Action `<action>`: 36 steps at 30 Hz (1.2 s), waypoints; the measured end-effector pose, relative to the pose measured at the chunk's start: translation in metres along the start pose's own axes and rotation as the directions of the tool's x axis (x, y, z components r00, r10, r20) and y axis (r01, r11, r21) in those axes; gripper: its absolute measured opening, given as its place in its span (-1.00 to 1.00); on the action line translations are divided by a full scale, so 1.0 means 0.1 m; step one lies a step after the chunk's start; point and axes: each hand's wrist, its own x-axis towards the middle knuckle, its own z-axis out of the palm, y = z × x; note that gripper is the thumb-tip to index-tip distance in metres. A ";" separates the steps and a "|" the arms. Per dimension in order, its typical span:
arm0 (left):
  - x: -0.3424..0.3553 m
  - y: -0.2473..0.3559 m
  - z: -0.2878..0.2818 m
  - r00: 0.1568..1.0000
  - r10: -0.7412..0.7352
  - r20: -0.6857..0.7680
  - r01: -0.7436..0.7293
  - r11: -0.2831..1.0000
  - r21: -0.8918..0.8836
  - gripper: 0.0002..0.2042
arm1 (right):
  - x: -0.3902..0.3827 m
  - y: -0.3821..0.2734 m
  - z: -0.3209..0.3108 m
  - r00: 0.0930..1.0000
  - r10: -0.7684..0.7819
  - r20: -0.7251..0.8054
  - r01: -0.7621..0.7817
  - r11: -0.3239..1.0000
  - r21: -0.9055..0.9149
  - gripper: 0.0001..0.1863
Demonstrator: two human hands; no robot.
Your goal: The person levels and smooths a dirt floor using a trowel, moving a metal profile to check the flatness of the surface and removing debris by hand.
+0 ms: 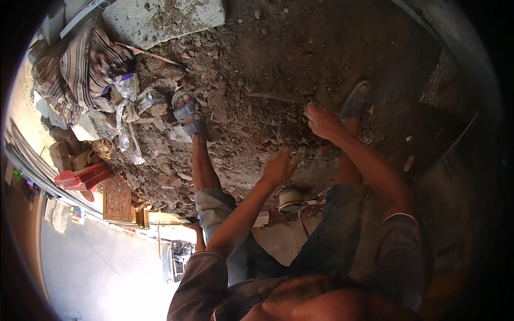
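My right hand (324, 123) is closed and held low over the dug-up soil (235, 134), beside my right foot. From its finger side a long, thin, slightly curved brown tool (276, 97) reaches left across the dirt; its exact kind is unclear, and the grip end is hidden. Nearer to me, my left hand (281, 167) hovers above the rubble between my legs. Its fingers are partly spread and nothing shows in them. Just below that hand sits a round, pale container (291, 199).
Sandalled feet (186, 112) stand wide apart on the rubble. At the left lie a striped cloth (85, 67), clear plastic bags (128, 128), a red object (85, 177) and a brown patterned panel (117, 199). A pale slab (166, 21) and a thin stick (152, 55) are farther off.
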 end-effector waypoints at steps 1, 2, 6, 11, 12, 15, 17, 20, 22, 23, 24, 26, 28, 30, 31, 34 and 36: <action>-0.02 0.03 -0.02 0.999 -0.008 0.033 0.009 0.999 -0.033 -0.59 | 0.01 0.19 -0.03 0.987 -0.011 -0.161 0.024 0.996 0.083 -0.68; -0.02 0.02 0.00 0.999 -0.007 0.045 0.009 0.999 -0.035 -0.58 | 0.14 0.39 -0.06 0.949 -0.009 -0.316 0.063 0.985 0.160 -0.65; -0.08 -0.04 0.10 0.995 -0.032 0.099 0.035 0.999 -0.025 -0.57 | 0.83 0.50 -0.80 0.802 0.413 -0.431 -0.215 0.873 0.438 -0.60; -0.04 -0.08 0.13 0.999 0.048 0.026 -0.048 0.998 0.029 -0.59 | 0.45 0.98 0.15 0.937 0.226 -0.267 -0.168 0.960 0.223 -0.42; -0.09 -0.03 0.09 0.998 0.006 0.060 -0.008 1.000 0.029 -0.59 | 0.28 1.04 0.16 0.988 0.150 -0.021 -0.143 0.969 0.202 -0.30; 0.04 -0.10 0.02 0.999 0.035 0.026 -0.037 0.998 0.055 -0.60 | 0.09 0.67 -0.10 0.971 0.221 0.088 -0.216 0.974 -0.060 -0.30; 0.05 -0.07 0.08 0.998 0.056 0.019 -0.056 0.997 0.043 -0.60 | 0.03 0.88 0.03 0.905 0.281 -0.320 -0.183 0.935 0.303 -0.30; -0.04 -0.06 0.08 0.998 0.018 0.061 -0.019 1.000 0.011 -0.61 | 0.40 0.64 -0.39 0.822 0.567 -0.063 -0.444 0.705 0.553 -0.36; 0.00 -0.02 0.10 0.997 0.019 0.075 -0.020 1.000 0.014 -0.61 | 0.50 0.73 -0.08 0.839 0.544 -0.016 -0.450 0.710 0.542 -0.36; 0.04 0.00 0.08 0.997 0.028 0.070 -0.029 0.999 0.013 -0.60 | 0.44 0.81 0.14 0.849 0.523 -0.075 -0.447 0.788 0.423 -0.32; 0.07 0.00 0.07 0.998 0.031 0.058 -0.031 0.999 0.011 -0.60 | 0.34 0.90 0.35 0.865 0.486 -0.128 -0.435 0.851 0.293 -0.28; -0.05 -0.01 0.09 0.997 0.010 0.083 -0.011 1.000 0.007 -0.59 | 0.01 1.14 0.49 0.942 0.326 -0.074 -0.290 0.907 0.306 -0.27; 0.02 -0.03 0.04 0.995 -0.018 0.096 0.017 1.000 0.012 -0.58 | -0.07 1.10 0.22 0.988 0.137 0.077 -0.140 0.989 0.042 -0.31; 0.07 -0.11 0.07 0.998 -0.003 0.060 0.000 0.999 0.047 -0.56 | 0.09 0.88 -0.17 0.999 0.036 -0.005 -0.036 0.999 0.033 -0.36; 0.02 -0.14 0.12 0.999 -0.003 0.053 0.000 0.998 0.062 -0.55 | 0.23 0.67 -0.34 0.984 0.047 -0.170 -0.020 0.987 0.158 -0.39; 0.06 -0.12 0.18 0.997 -0.028 0.065 0.025 0.999 0.041 -0.57 | 1.01 0.31 -0.85 0.903 0.266 -0.338 -0.026 0.818 0.575 -0.41; 0.05 -0.06 0.15 0.998 -0.013 0.061 0.012 1.000 0.020 -0.56 | 1.30 0.24 -0.63 0.901 0.323 -0.289 -0.078 0.777 0.625 -0.35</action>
